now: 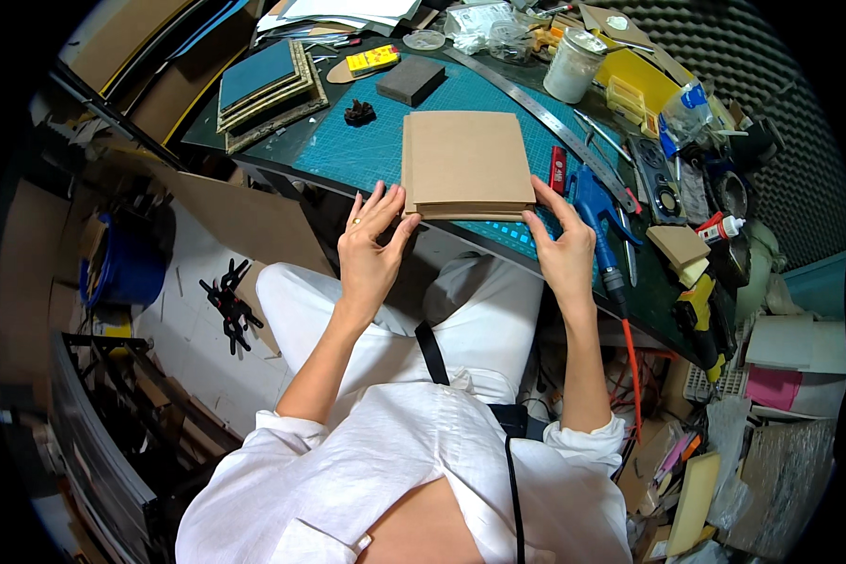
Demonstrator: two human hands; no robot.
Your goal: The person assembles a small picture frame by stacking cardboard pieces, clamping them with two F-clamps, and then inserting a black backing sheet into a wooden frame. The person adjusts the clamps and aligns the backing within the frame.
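The left hand (371,249) and right hand (564,254) grasp a cardboard stack (465,155) between them, fingers along its two sides and thumbs at its near corners. The stack lies at the near edge of the blue-green cutting mat (343,155), just beyond the knees; whether its near left corner hangs past the table edge, I cannot tell.

The step in hand looks like lining up the sheets. The layers seem slightly uneven: some show past the top sheet on the left, and lower ones peek out at the near right corner. Even, gentle pressure from both palms should bring the sides flush; thumbs can then true the near face. Squeezing hard at the corners may bow or dent the board. Sliding the stack a little inward would give every layer firm support.

To the right, the blue trigger tool (594,202) and the red knife (558,169) lie near the right fingers, so that wrist is best kept from swinging outward. Farther off, the steel ruler (536,113) slants across the mat, and the dark grey block (411,82) could serve as a straight stop for tapping against.
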